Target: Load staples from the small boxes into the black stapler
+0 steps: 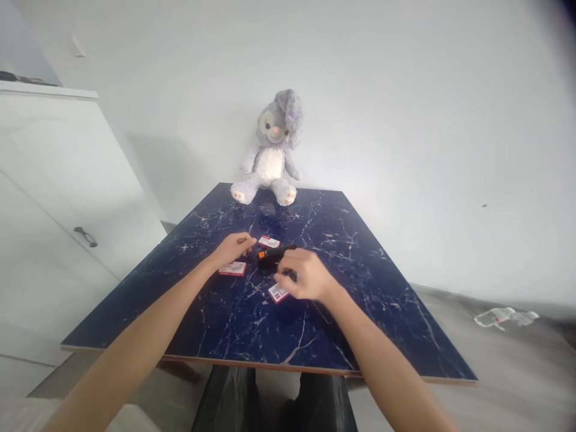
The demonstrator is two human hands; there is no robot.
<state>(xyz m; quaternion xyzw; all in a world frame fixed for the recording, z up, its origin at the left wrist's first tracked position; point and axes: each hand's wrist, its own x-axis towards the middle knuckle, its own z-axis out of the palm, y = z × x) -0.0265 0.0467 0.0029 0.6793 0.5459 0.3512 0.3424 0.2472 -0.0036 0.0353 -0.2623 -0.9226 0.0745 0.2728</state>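
Note:
My right hand (302, 275) hangs over the middle of the table, slightly blurred, its fingers curled and its thumb apart from them. Behind its fingers lies a black object with an orange end (268, 257), partly covered; whether they touch it I cannot tell. The thumb is at a small red-and-white box (277, 293), whose right side is hidden. My left hand (234, 247) is loosely bent, with nothing visible in it. Just below it sits a second red-and-white box (233, 269). A third such box (269, 241) lies just right of the left fingertips.
A dark blue marble-patterned table (351, 258) stands against a white wall. At its far edge sits a grey plush rabbit (272, 156). To the left rises a white cabinet (49, 198) with a dark handle. Clear plastic packaging (504, 317) lies on the floor at right.

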